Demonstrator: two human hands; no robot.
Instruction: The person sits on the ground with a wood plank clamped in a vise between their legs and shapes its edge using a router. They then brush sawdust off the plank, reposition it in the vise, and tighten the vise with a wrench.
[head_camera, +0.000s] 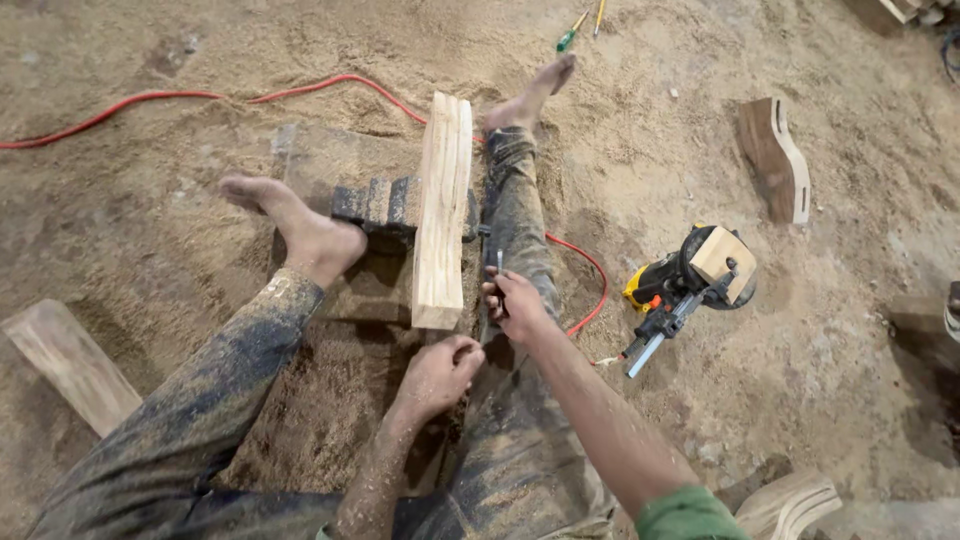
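The person sits on a sawdust-covered floor (700, 420) with both legs stretched out in dirty, dust-caked trousers and bare feet pointing to the far side. Between the legs lies a long pale wooden plank (442, 210), running near to far, its middle resting on a dark wooden block (385, 205) that crosses under it. The left hand (438, 375) is curled into a loose fist just below the near end of the plank, fingers drawn together; whether it grips anything I cannot tell. The right hand (515, 305) sits just right of the plank's near end, fingers closed around a thin dark metal tool (499, 265) that stands up from the hand beside the plank's right edge. To the right, well apart from the hands, a yellow and black handheld power tool (690, 280) with a pale wooden block fixed on top lies on the sawdust. A red cable (200, 97) snakes across the far left of the floor and reappears right of the right leg. Farther right lies a curved brown wooden piece (775, 160). A flat pale wooden board (70, 365) lies at the near left. Two screwdrivers, one with a green handle (570, 36), lie at the far edge.
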